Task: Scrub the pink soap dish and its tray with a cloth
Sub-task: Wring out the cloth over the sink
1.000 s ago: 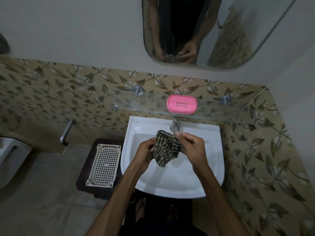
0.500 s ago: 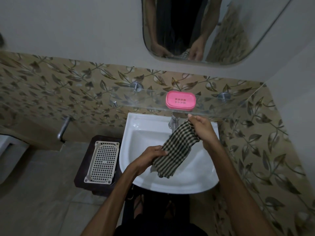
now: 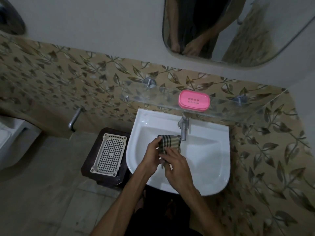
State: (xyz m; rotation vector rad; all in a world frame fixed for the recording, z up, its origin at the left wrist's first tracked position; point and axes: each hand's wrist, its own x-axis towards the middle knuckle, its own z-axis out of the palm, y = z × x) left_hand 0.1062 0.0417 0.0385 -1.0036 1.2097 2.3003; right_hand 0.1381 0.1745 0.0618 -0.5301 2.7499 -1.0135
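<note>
**A:** Pink soap dish (image 3: pixel 194 100): where is it from your feed?

**B:** Far side, on the glass shelf (image 3: pixel 265 113) above the tap (image 3: pixel 183 129), untouched. Going left to right: a cream perforated basket (image 3: pixel 109 155) on a dark stool (image 3: pixel 88 166) left of the white sink (image 3: pixel 204 150), then my two hands over the basin, the dish beyond them and a little right.

**A:** What are the hands doing?

**B:** My left hand (image 3: pixel 151 155) grips the checked cloth (image 3: pixel 168 144) on its left edge. My right hand (image 3: pixel 177 167) lies over the near part, fingers curled onto it. Half a second ago the cloth hung stretched out long, my right hand high by the tap; now it is gathered into a compact pad just left of the spout, and my right hand has dropped near.

**A:** Meaning?

**B:** I judge I am folding it into a scrubbing pad. No scrubbing has begun; whether the dish's tray sits inside it, I cannot tell.
</note>
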